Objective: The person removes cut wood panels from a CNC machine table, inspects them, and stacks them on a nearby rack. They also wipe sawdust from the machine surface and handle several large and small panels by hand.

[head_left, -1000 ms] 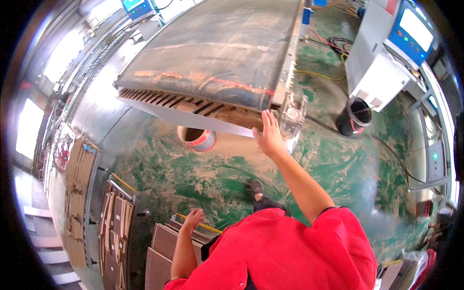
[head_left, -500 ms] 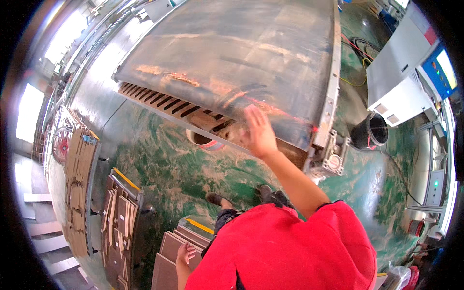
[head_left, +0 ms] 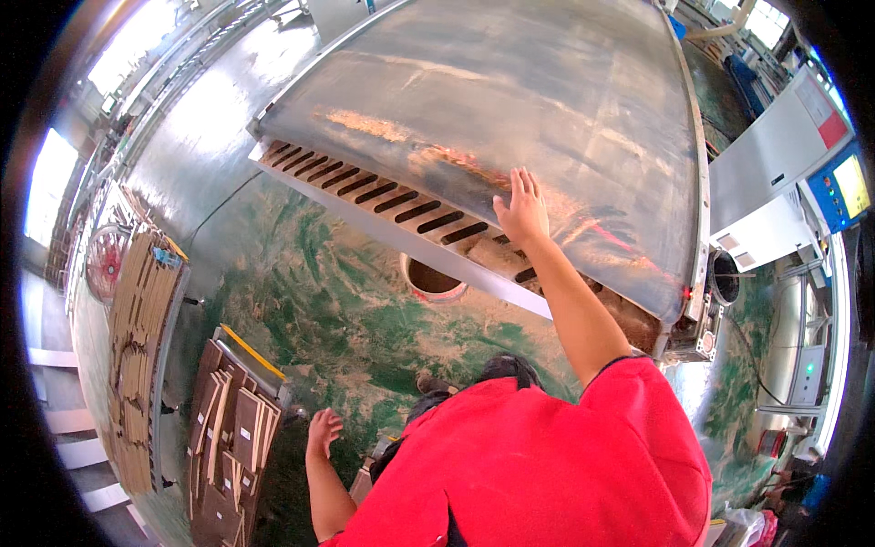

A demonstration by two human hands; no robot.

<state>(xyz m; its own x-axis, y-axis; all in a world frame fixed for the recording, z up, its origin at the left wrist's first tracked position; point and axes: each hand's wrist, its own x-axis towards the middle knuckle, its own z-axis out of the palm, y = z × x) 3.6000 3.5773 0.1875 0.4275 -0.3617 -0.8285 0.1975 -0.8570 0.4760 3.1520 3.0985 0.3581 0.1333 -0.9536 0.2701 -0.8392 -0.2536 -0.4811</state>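
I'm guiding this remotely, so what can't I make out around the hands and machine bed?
All in the head view:
Right hand: its palm side is turned away, so contact with the grey bed is uncertain.
Slotted ledge: partly covered by the right forearm.
Bucket: partly behind the white strip; contents too dark to tell.
Bed's far end: cut off by the top edge.

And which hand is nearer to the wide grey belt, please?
Right: the right hand is at the front edge of the belt; the left hand hangs away from it, above the floor.
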